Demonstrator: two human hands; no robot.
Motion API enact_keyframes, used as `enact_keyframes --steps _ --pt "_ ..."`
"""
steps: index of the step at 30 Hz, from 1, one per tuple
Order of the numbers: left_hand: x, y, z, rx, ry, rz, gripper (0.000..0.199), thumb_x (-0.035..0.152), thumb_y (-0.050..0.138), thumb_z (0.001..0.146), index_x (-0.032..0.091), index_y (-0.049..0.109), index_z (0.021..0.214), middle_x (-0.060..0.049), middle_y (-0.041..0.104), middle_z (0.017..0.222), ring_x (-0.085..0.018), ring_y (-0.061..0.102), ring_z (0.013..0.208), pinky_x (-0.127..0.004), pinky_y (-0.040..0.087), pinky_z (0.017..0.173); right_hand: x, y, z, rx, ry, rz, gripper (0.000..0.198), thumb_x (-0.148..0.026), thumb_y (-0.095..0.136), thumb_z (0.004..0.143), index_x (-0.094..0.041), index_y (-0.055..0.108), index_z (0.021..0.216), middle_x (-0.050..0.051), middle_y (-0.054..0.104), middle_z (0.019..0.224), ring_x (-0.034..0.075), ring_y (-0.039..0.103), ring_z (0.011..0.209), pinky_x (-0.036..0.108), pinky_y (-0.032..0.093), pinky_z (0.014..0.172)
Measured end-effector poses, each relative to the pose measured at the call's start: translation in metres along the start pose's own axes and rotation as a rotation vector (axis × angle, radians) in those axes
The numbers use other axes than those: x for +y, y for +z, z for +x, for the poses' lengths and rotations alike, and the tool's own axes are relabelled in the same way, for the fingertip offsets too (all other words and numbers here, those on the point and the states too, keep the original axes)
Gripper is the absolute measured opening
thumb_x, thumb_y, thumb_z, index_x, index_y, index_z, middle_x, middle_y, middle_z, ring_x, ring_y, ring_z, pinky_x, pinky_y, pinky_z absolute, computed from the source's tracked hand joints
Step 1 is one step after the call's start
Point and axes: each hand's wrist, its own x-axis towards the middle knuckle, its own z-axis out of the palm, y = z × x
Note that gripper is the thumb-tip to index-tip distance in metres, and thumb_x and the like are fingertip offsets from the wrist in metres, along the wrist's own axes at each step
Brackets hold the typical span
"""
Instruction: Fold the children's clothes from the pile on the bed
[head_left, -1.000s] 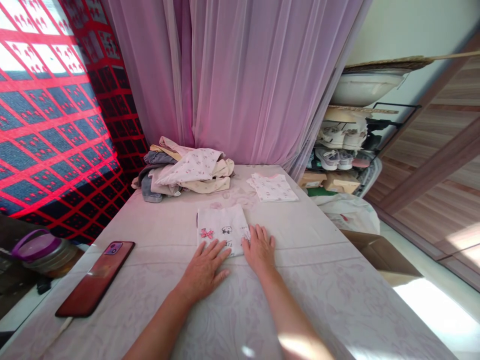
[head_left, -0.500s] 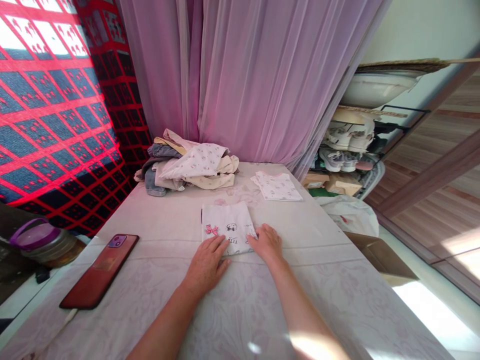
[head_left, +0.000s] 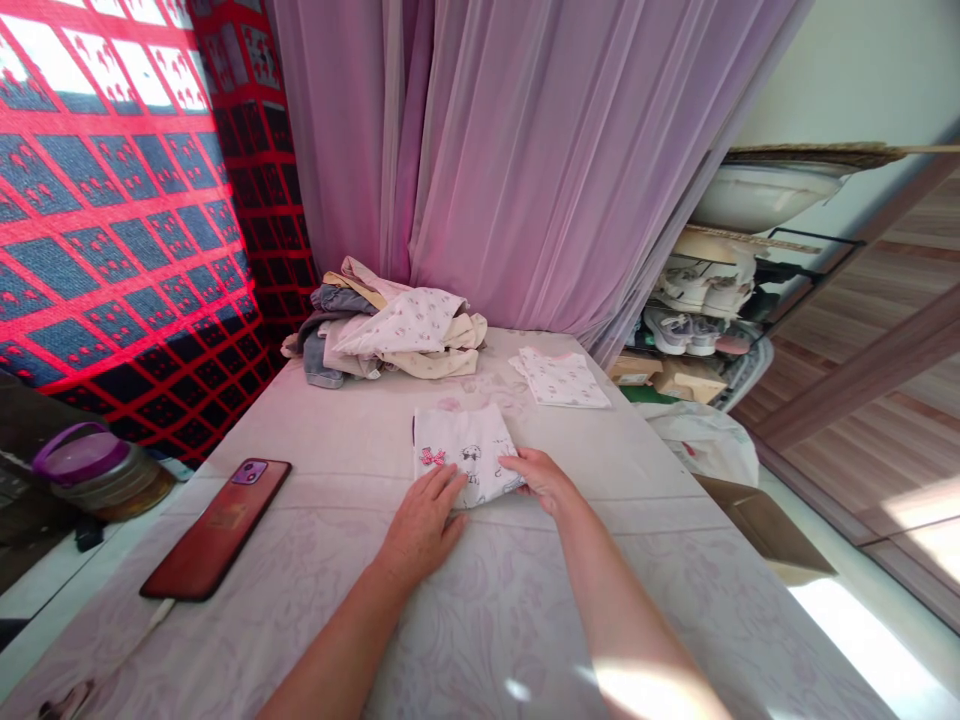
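Note:
A folded white garment with a red bow and a black cartoon print (head_left: 469,440) lies on the cloth-covered table (head_left: 480,620). My left hand (head_left: 425,515) rests on its lower left corner, fingers stretched out and flat. At its right edge my right hand (head_left: 546,478) pinches the fabric, thumb on top and fingers tucked under, and that side is slightly raised. Beyond it to the right is another folded white garment with a small print and pink trim (head_left: 564,378). A heap of crumpled clothes (head_left: 397,330) sits at the table's far left.
A red phone (head_left: 217,530) with a white cable lies at the left. Past the left edge stands a jar with a purple lid (head_left: 101,470). Purple curtains (head_left: 555,150) hang behind the table. Shoes (head_left: 679,330) on a rack and a cardboard box (head_left: 757,525) are at the right.
My right hand has gone from lying on the garment's right edge to gripping it and lifting it a little. My left hand stays on the garment. The view has shifted slightly.

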Motion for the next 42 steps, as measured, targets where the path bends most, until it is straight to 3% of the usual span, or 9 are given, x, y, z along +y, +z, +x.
enact_keyframes --steps 5,9,14,18,22,27,31,35,42 --pt "-0.002 -0.003 0.0 0.113 0.011 -0.105 0.053 0.036 0.051 0.09 0.021 0.044 0.14 -0.012 0.046 0.145 -0.027 0.041 0.134 -0.047 0.038 0.109 -0.013 0.003 0.0 0.014 -0.014 0.21 0.015 -0.016 0.057 0.069 -0.019 0.061 0.083 -0.002 0.067 0.067 0.013 0.062 0.063 0.024 0.049 0.06" --pt "-0.011 -0.003 0.002 0.28 -0.144 -0.244 0.047 0.039 0.044 0.094 0.022 0.046 0.137 -0.011 0.051 0.14 -0.024 0.046 0.131 -0.044 0.039 0.109 -0.051 -0.025 0.0 0.042 -0.132 0.131 0.02 -0.014 0.057 0.069 -0.02 0.063 0.087 -0.002 0.066 0.069 0.012 0.061 0.063 0.023 0.049 0.061" --pt "-0.021 0.004 0.004 0.335 -0.335 -0.433 0.046 0.044 0.045 0.092 0.022 0.051 0.132 -0.01 0.055 0.137 -0.022 0.05 0.128 -0.043 0.039 0.108 -0.135 -0.062 -0.017 0.085 -0.31 -0.352 0.019 -0.01 0.057 0.069 -0.017 0.065 0.085 0.0 0.067 0.07 0.013 0.061 0.064 0.022 0.047 0.059" --pt "-0.024 0.006 0.006 0.374 -0.413 -0.576 0.046 0.046 0.045 0.091 0.022 0.053 0.13 -0.009 0.055 0.137 -0.022 0.05 0.128 -0.043 0.039 0.108 -0.174 -0.037 -0.04 0.183 -0.526 -0.984 0.026 -0.01 0.058 0.071 -0.02 0.069 0.093 0.006 0.071 0.093 0.019 0.065 0.085 0.025 0.047 0.073" --pt "-0.031 0.003 0.008 0.457 -0.536 -0.708 0.046 0.045 0.041 0.094 0.022 0.051 0.133 -0.009 0.055 0.138 -0.022 0.052 0.127 -0.04 0.043 0.105 -0.138 0.04 -0.056 0.159 -0.563 -1.321 0.033 -0.013 0.054 0.078 -0.018 0.068 0.107 0.012 0.071 0.105 0.024 0.065 0.098 0.029 0.045 0.079" --pt "-0.04 -0.002 0.007 0.483 -0.636 -0.762 0.044 0.043 0.035 0.097 0.024 0.049 0.134 -0.008 0.052 0.141 -0.022 0.049 0.129 -0.039 0.046 0.103 -0.056 0.1 -0.061 -0.091 -0.624 -1.129 0.031 -0.041 0.051 0.086 -0.025 0.067 0.108 0.006 0.073 0.096 0.023 0.065 0.093 0.029 0.044 0.076" --pt "-0.036 0.001 0.007 0.451 -0.622 -0.741 0.043 0.038 0.047 0.093 0.024 0.049 0.134 -0.009 0.058 0.132 -0.021 0.057 0.12 -0.036 0.05 0.096 -0.028 0.071 -0.04 0.132 -0.53 -0.974 0.029 -0.035 0.041 0.092 -0.028 0.069 0.099 0.003 0.073 0.092 0.019 0.065 0.089 0.027 0.041 0.075" --pt "-0.029 0.006 0.009 0.428 -0.565 -0.622 0.043 0.03 0.054 0.085 0.023 0.053 0.128 -0.008 0.059 0.124 -0.018 0.063 0.106 -0.032 0.054 0.087 -0.016 0.019 -0.005 0.402 -0.356 -0.904 0.034 -0.032 0.041 0.093 -0.024 0.059 0.121 0.006 0.067 0.114 0.019 0.062 0.1 0.027 0.041 0.079" --pt "-0.022 0.0 0.009 0.357 -0.423 -0.363 0.046 0.01 0.046 0.077 0.023 0.058 0.12 -0.006 0.058 0.117 -0.017 0.061 0.101 -0.034 0.053 0.09 0.002 0.001 0.026 0.379 -0.275 -0.792 0.036 -0.033 0.044 0.092 -0.024 0.056 0.125 0.002 0.069 0.104 0.019 0.062 0.097 0.028 0.042 0.079"
